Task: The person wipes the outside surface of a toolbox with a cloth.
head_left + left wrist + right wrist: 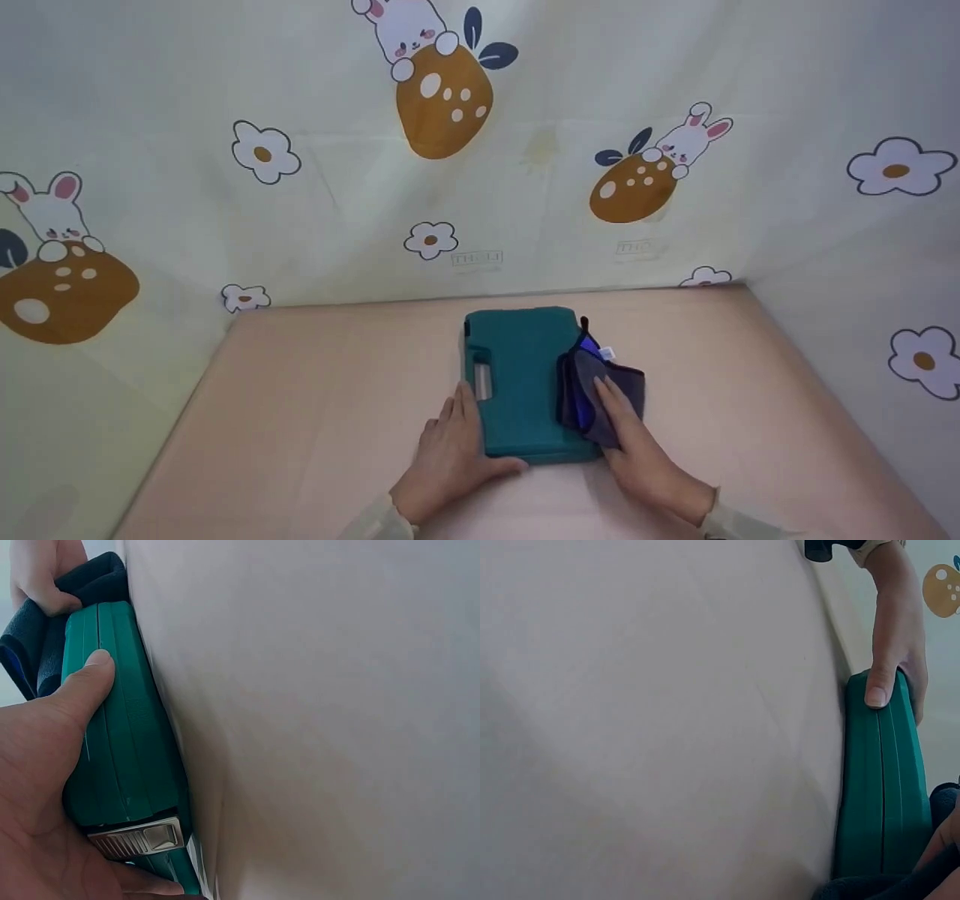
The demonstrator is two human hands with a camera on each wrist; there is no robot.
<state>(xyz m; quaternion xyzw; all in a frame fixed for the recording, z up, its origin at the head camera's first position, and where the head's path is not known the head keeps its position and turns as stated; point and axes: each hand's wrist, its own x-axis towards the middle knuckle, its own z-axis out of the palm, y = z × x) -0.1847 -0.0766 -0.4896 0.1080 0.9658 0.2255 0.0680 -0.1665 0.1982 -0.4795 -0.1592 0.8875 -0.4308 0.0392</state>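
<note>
A teal-green hard plastic case (pixel 525 375) lies flat on the table, its handle cutout to the left. My left hand (pixel 450 457) grips its near left corner, the thumb along the near side and the fingers along the left side. In the left wrist view a metal latch (pixel 139 838) shows on the case beside the palm. A folded dark grey and blue cloth (pixel 589 394) with a black edge and a white tag drapes over the right side of the case. My right hand (pixel 649 461) holds this cloth against that side, fingers on top, with the thumb partly hidden.
The table (pixel 322 405) has a pale pinkish cover. Behind it and along both sides hangs a light curtain (pixel 540 195) printed with rabbits, brown fruit and flowers, close to the table's edges.
</note>
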